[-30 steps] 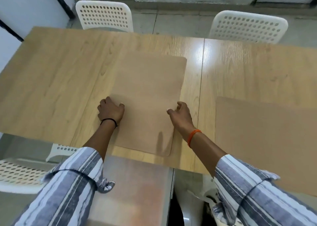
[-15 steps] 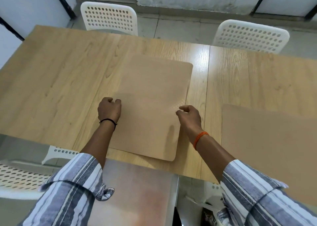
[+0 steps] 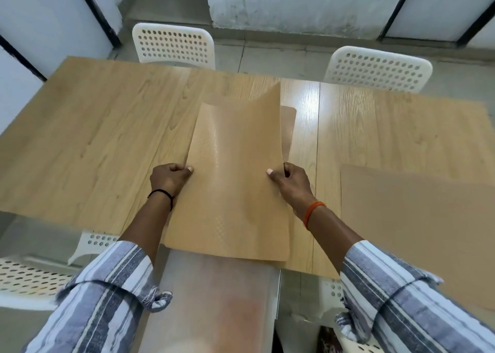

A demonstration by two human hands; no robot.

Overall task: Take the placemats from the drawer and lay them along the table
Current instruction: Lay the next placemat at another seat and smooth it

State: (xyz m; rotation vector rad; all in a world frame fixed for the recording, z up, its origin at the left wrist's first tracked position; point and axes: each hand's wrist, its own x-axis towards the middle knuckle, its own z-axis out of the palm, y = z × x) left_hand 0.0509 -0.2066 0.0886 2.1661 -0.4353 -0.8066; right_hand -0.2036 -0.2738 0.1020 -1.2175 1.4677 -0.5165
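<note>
Two hands lift a tan placemat [image 3: 235, 181] at frame centre.
Left hand [image 3: 168, 178] and right hand [image 3: 292, 182] each pinch a side edge, thumbs on top, forearms angled inward.

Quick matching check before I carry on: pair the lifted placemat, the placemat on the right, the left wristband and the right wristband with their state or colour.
Things:
1. lifted placemat
2. flat placemat
3. left wristband
4. right wristband

States:
A. orange
B. lying flat on the table, untouched
C. black
D. bowed, held at both side edges by the left hand and right hand

Pairs: 1-D, 2-B, 3-C, 4-A
</note>
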